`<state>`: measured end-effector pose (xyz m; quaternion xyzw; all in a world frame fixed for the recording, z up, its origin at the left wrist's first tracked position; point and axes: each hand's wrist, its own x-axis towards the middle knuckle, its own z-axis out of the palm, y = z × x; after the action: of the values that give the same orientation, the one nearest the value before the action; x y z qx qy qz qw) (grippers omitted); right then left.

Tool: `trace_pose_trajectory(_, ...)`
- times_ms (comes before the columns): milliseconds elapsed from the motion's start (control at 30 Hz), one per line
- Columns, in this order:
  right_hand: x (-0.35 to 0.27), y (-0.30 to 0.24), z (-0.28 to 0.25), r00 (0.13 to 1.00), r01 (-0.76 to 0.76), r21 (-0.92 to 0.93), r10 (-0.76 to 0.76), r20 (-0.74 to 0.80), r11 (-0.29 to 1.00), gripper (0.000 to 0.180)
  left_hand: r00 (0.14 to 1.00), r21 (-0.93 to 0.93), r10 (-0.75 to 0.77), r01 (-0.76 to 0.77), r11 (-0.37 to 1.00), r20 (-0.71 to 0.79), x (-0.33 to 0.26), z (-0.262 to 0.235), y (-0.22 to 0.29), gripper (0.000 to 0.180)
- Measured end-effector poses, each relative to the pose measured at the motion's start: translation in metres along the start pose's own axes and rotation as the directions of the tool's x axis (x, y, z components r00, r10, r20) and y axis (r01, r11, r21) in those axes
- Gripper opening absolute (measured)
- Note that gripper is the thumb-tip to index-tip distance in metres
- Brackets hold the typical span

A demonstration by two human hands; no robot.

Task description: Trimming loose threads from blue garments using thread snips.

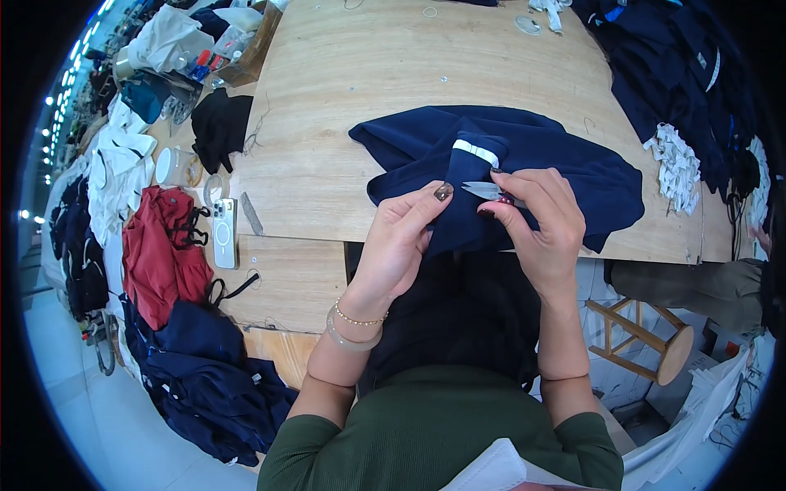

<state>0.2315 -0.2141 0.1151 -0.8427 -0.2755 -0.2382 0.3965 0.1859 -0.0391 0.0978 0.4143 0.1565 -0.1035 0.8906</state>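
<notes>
A navy blue garment (pixel 548 155) lies bunched at the near edge of the wooden table, part of it hanging over the edge. A white strip (pixel 476 151) runs across a narrow folded part of it. My left hand (pixel 403 233) pinches the fabric between thumb and fingers, just left of that folded part. Closed around a small pair of thread snips (pixel 485 191) is my right hand (pixel 542 213). The pointed metal blades face left, over the cloth and close to my left thumb. My right fingers partly cover the snips' handle.
On the left are a phone (pixel 223 233), a red garment (pixel 164 254), a roll of tape (pixel 214 190) and dark clothes (pixel 205 376). White cloth strips (pixel 676 168) and navy garments (pixel 679 82) lie to the right. A wooden stool (pixel 643 337) stands below the table at right.
</notes>
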Motion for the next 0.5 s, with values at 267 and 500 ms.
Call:
trace_pose_trajectory(267,-0.001,0.001,0.000,1.000,-0.005,-0.007,0.005,0.009,1.000,0.027,0.999,-0.011,0.030,-0.029,1.000,0.019,0.000,0.003,0.000,0.017)
trace_pose_trajectory(500,-0.006,0.006,0.001,0.873,-0.431,0.504,0.487,0.022,0.749,0.023,0.986,0.246,0.160,-0.168,0.954,0.052,0.004,0.001,-0.011,0.014)
